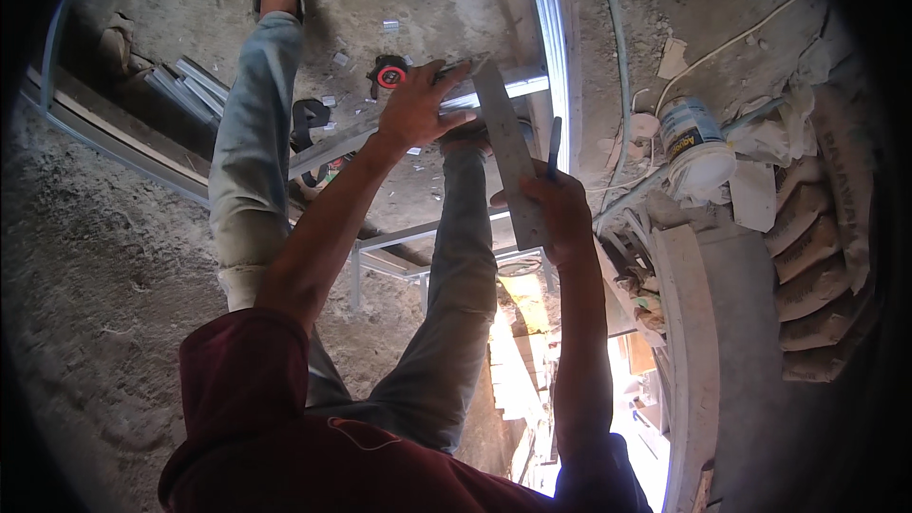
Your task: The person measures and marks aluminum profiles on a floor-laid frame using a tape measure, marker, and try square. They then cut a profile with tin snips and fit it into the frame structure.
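Observation:
A long flat grey bar (pixel 505 138), like the blade of a steel square, slants between my hands. My right hand (pixel 559 209) is closed around its near end, thumb on top. A slim dark-blue pen or pencil (pixel 554 144) also sticks up from that hand. My left hand (pixel 423 103) has its fingers spread beside the bar's far end; whether the fingertips touch it I cannot tell. A shiny metal channel (pixel 518 88) lies under the bar, in line with a duller length (pixel 332 147) to the left. A red-and-black tape measure (pixel 388 74) lies on the floor beyond my left hand.
A long bright metal channel (pixel 551 38) runs away at the right of the workpiece. Cut metal offcuts (pixel 190 85) lie at left, small scraps around the tape. A low metal frame (pixel 389 245) stands between my legs. At right are a bucket (pixel 701 161), a hose and stacked sacks (pixel 807 256).

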`<action>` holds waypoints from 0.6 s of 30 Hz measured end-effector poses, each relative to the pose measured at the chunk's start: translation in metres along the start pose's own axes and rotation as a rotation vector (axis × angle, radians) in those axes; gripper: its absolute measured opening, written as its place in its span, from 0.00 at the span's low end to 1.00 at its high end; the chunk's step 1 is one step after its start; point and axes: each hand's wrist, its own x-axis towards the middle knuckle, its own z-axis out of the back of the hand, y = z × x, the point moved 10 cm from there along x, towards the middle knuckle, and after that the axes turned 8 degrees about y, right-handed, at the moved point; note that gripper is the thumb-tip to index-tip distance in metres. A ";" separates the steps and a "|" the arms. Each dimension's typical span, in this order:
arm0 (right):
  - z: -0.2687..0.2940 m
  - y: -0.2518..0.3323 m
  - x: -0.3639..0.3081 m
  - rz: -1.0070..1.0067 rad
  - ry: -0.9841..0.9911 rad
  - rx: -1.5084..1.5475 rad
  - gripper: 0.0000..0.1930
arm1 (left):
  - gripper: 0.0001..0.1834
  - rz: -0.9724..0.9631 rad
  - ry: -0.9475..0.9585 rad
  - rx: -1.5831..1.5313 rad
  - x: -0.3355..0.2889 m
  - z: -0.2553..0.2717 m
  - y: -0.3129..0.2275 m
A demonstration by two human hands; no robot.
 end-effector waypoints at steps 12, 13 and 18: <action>0.002 -0.004 -0.008 -0.054 -0.018 -0.100 0.17 | 0.42 -0.063 -0.049 0.055 0.000 0.006 -0.004; 0.002 -0.003 -0.008 -0.051 -0.013 -0.110 0.17 | 0.42 -0.063 -0.052 0.058 0.001 0.005 -0.003; 0.003 -0.004 -0.008 -0.019 -0.006 -0.126 0.17 | 0.41 -0.065 -0.061 0.049 0.000 0.007 -0.004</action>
